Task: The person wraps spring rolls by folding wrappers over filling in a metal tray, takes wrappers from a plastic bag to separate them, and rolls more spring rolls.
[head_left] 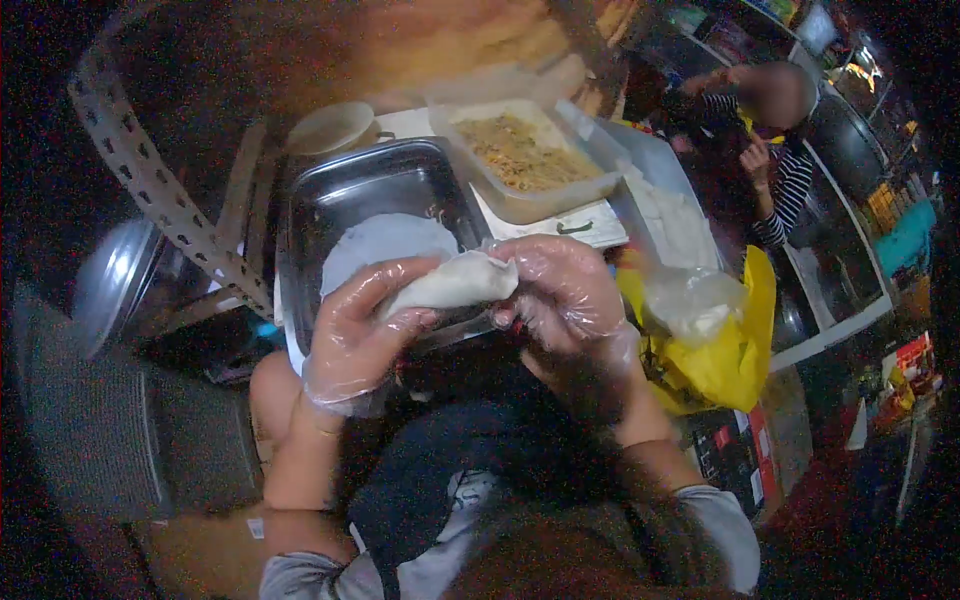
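A folded white dough wrapper (455,284) is held between my two hands, above the near part of a dark metal tray (300,215). My left hand (365,325), in a clear plastic glove, is closed round its left end. The gloved fingers of my right hand (565,290) pinch the right end. A flat round white wrapper (385,245) lies in the tray, partly hidden by my left hand. Behind my right hand stands a plastic container (600,188) with a yellowish shredded filling (522,150).
A pale round dish (332,127) sits behind the tray. On the right are a clear container with white sheets (675,225) and a yellow plastic bag (715,365). A perforated metal post (165,180) rises at left. Another person in striped sleeves (790,195) is at upper right.
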Tool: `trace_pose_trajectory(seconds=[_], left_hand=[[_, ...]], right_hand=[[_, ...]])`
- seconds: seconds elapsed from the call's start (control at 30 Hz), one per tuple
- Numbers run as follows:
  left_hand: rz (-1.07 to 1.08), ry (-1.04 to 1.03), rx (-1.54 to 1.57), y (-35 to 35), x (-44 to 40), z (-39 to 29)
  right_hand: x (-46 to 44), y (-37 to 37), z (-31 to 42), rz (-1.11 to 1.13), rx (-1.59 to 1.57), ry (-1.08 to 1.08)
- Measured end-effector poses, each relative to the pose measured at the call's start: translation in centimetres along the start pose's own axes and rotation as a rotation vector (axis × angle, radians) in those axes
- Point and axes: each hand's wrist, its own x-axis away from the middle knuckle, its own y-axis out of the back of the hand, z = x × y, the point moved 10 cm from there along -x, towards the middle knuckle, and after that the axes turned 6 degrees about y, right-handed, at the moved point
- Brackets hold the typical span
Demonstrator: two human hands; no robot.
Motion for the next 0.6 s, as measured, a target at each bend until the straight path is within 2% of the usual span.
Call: trace_pose_trajectory(seconds=[0.07,0.13,0.23,0.3,0.43,0.53,0.6], left_hand=[[-0.016,-0.045,-0.066,-0.2,0.2,0.0],[-0.025,-0.078,-0.098,-0.3,0.3,-0.3],[-0.032,-0.102,-0.111,-0.2,0.6,-0.7],[-0.032,-0.104,-0.129,0.0,0.7,-0.7],[-0.091,-0.261,-0.332,0.5,1.3,-2.1],[-0.107,-0.295,-0.412,0.7,1.4,-2.6],[-0.092,-0.299,-0.388,0.8,1.3,-2.4]], right_hand=[[0.0,0.4,-1.2,-0.033,-0.1,-0.151],[0.4,0.2,-2.7,-0.031,-0.337,-0.379],[0.5,-0.1,-2.0,-0.076,-0.304,-0.358],[0.3,0.3,-3.0,0.018,-0.263,-0.341],[-0.5,0.6,-3.7,0.154,-0.04,-0.275],[-0.9,0.2,-3.6,0.178,0.011,-0.254],[-0.7,0.0,-3.9,0.172,-0.045,-0.325]])
